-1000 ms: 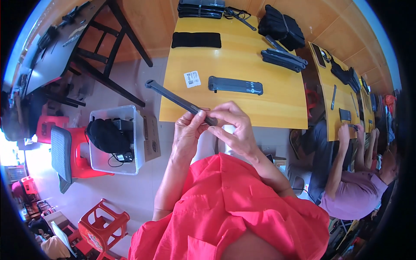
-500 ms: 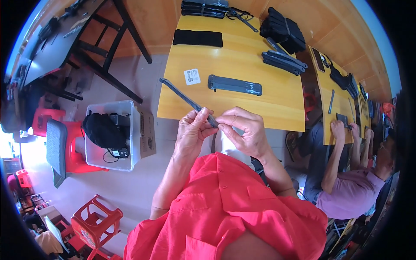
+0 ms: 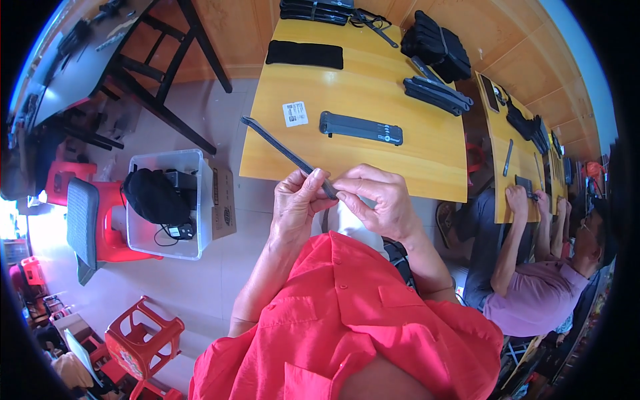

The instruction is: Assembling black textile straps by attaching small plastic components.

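Note:
A narrow dark grey strap (image 3: pixel 277 145) is pinched near its lower end by both hands, in front of the table's near edge. My left hand (image 3: pixel 297 202) grips it between thumb and fingers, and its long free end slants up to the left over the table. Close beside, my right hand (image 3: pixel 377 200) pinches the strap's near tip between thumb and forefinger. Beyond the hands, a flat dark grey band with light markings (image 3: pixel 361 128) lies on the yellow table (image 3: pixel 413 167). Left of that band rests a small white printed label (image 3: pixel 295 114).
A black cloth pouch (image 3: pixel 305 55), folded dark straps (image 3: pixel 437 95) and a black bundle (image 3: pixel 435 45) lie farther back. On the left stand a clear plastic bin (image 3: pixel 200 233) and red stools (image 3: pixel 143 340). A co-worker (image 3: pixel 533 300) sits at another table on the right.
The strap's free end has shifted slightly left and up. Both hands keep their pinch on it, and the whole view has moved a little.

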Tool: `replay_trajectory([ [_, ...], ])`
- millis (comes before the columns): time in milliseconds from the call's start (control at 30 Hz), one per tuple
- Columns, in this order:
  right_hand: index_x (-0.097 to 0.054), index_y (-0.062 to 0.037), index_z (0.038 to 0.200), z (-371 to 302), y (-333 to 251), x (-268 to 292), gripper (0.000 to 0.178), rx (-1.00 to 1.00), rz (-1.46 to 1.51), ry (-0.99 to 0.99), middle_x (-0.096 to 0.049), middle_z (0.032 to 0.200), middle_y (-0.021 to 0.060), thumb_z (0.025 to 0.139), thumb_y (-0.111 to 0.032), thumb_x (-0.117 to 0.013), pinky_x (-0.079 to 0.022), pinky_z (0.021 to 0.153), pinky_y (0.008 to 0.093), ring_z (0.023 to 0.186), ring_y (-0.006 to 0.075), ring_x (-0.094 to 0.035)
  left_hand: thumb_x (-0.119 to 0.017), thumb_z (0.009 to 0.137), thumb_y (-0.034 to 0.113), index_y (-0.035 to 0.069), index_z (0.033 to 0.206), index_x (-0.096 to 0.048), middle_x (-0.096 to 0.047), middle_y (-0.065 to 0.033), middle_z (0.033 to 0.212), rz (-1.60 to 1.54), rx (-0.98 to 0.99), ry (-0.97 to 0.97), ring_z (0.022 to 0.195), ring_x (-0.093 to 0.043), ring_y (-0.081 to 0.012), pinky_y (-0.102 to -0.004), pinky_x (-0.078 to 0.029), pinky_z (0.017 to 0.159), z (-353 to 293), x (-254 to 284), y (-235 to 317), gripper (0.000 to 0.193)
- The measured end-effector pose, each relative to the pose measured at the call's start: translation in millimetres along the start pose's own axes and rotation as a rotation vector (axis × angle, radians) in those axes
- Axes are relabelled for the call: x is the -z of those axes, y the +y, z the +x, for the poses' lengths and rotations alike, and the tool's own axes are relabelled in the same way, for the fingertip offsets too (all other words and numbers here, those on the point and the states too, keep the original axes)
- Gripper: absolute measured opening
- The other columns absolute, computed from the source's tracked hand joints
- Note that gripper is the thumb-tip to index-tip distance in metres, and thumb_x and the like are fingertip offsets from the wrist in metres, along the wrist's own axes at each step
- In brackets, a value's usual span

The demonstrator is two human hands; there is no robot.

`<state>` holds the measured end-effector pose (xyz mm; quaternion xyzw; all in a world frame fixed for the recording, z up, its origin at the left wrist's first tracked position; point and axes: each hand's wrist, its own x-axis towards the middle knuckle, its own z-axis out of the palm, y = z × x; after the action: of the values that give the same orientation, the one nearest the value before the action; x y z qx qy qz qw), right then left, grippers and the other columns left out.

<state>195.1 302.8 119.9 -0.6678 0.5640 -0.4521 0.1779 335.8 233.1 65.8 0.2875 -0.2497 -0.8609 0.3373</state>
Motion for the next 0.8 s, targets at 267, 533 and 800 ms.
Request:
replay_trajectory([
  [267, -0.064, 0.0021, 0.084, -2, 1, -4, 0.014, 0.012, -0.067, -0.001, -0.062, 0.079, 0.0109, 0.071, 0.006, -0.065, -0.048, 0.056, 0.0292, 0.066, 0.0238, -0.062, -0.066, 0.083, 0.015, 0.003, 0.086, -0.061, -0.059, 0.0001, 0.067, 0.061, -0.034, 0.095, 0.055, -0.057, -0.0051, -0.0202, -0.054, 0.053, 0, -4, -3, 0.013],
  [533, -0.059, 0.0024, 0.091, -9, 4, -16, 0.02, 0.054, -0.177, 0.009, -0.059, 0.084, 0.0115, 0.071, 0.004, -0.063, -0.05, 0.057, 0.0329, 0.07, 0.0262, -0.061, -0.066, 0.082, 0.015, 0.003, 0.085, -0.061, -0.057, 0.0003, 0.066, 0.113, -0.069, 0.16, 0.054, -0.055, -0.0047, -0.0203, -0.054, 0.053, 2, -4, -5, 0.014],
  [800, -0.056, 0.0021, 0.092, -9, 5, -27, 0.023, 0.001, -0.337, 0.043, -0.058, 0.086, 0.0124, 0.07, 0.007, -0.058, -0.051, 0.059, 0.0324, 0.076, 0.0269, -0.061, -0.066, 0.083, 0.016, 0.002, 0.082, -0.059, -0.055, 0.0002, 0.064, 0.076, -0.114, 0.183, 0.053, -0.054, -0.0062, -0.0235, -0.054, 0.056, 0, -8, -12, 0.016],
])
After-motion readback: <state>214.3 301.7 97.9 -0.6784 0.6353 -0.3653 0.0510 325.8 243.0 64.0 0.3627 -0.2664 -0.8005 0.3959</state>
